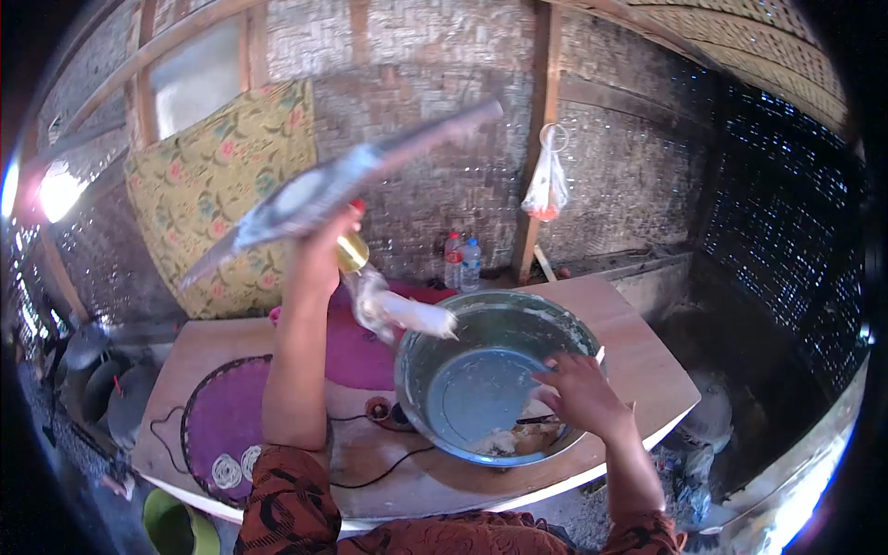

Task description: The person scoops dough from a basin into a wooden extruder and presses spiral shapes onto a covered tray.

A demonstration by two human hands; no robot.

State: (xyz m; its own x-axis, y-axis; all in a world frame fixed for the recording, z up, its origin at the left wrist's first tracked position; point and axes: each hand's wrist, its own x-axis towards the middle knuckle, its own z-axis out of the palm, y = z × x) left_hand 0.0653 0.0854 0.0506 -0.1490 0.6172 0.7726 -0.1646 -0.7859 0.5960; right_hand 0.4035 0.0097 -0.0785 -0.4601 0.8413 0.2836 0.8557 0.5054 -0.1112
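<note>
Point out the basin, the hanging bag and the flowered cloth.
Basin (481, 388): head view, on its bare inner floor.
Bag (548, 191): head view, mid-body.
Cloth (222, 187): head view, on its middle.

Dim interior, white glare far left of the basin, more beyond its lower right, light pinpricks in the woven wall to its right, motion blur on the left hand and long item (edges smeared), fisheye curving, black corners.

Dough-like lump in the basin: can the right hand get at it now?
Probably yes. The right hand is over the basin, fingers spread, near the dough-like lump; a thin dark utensil there looks a minor obstacle at most.
</note>
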